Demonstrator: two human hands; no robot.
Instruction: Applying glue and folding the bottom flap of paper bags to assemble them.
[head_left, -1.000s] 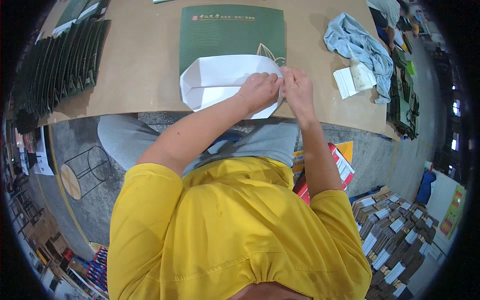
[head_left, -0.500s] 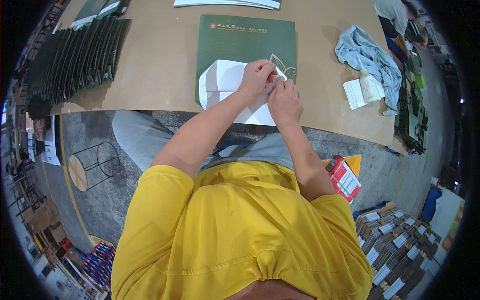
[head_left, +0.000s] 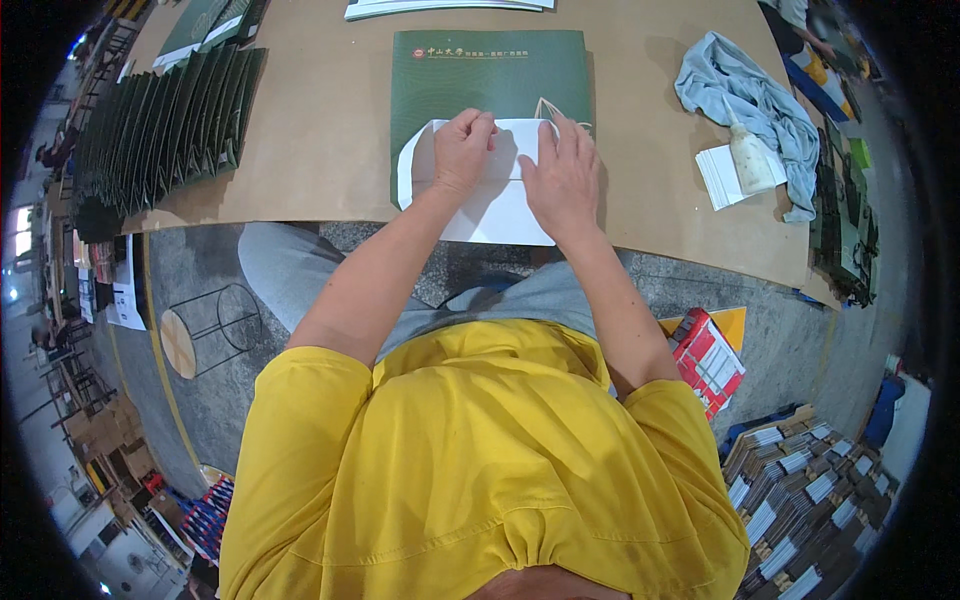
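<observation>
In front of me on the table lies a flat green paper bag (head_left: 480, 85), its near end folded out into a white paper flap (head_left: 500, 220). My left hand (head_left: 463, 150) rests over the left part of this flap, fingers curled together. What is between those fingers, if anything, is hidden. Over the flap's right part lies my right hand (head_left: 562, 180), its fingers stretched out and the thumb apart, fingertips at the fold beside the green. A crease runs across the white paper between the hands.
Folded dark green bags (head_left: 165, 130) stand in a row at the left. At the right are a light blue cloth (head_left: 745, 90), a glue bottle (head_left: 745, 165) and a stack of white cards (head_left: 718, 175). White sheets (head_left: 450, 8) lie at the far edge. A stool (head_left: 178, 343) stands left.
My left hand has moved left, away from the right one. The fingers of my right hand have straightened onto the paper. The right corner of the flap now lies flatter.
</observation>
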